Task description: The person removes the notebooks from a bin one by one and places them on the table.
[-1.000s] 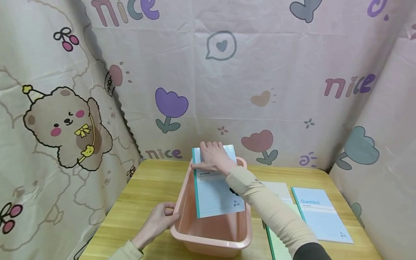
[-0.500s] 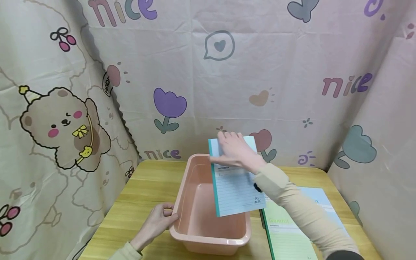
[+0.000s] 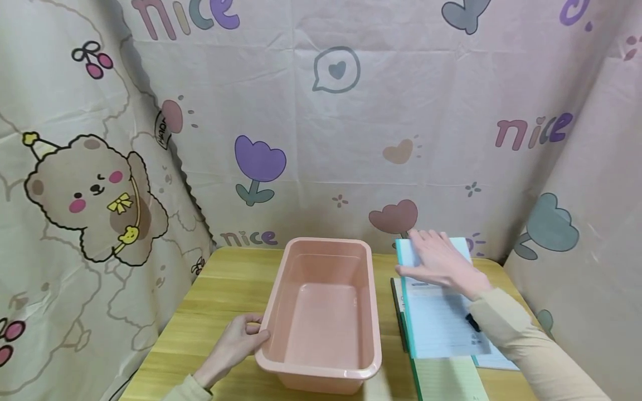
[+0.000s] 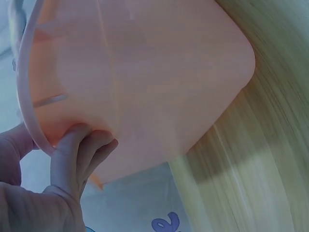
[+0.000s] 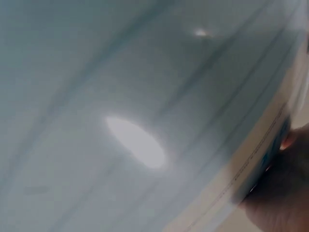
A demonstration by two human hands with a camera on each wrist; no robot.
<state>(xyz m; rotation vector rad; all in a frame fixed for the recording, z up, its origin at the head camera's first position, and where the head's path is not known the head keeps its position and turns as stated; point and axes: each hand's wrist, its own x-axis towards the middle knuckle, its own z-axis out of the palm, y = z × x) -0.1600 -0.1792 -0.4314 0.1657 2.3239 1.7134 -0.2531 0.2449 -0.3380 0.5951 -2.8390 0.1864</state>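
My left hand [image 3: 233, 345] pinches the left rim of a pink plastic bin [image 3: 323, 320], thumb inside and fingers curled outside. In the left wrist view, those fingers [image 4: 70, 159] bend against the bin's outer wall [image 4: 164, 72]. Right of the bin, my right hand [image 3: 446, 264] grips a light blue notebook [image 3: 441, 326] with a teal spine near its top edge. That notebook is over other notebooks; whether it touches them cannot be told. Its lined cover [image 5: 96, 96] fills the right wrist view, blurred, with part of the hand [image 5: 285, 193] at the right.
Under the held notebook show a green notebook [image 3: 448, 381], the corner of another blue notebook [image 3: 496, 361] and the edge of a pale one [image 3: 398, 287]. All lie on a wooden table [image 3: 215, 295]. A printed curtain [image 3: 326, 139] hangs behind and at both sides.
My right hand has carried the blue notebook from above the bin to the right, over the other notebooks. The left hand has kept its hold on the bin's rim.
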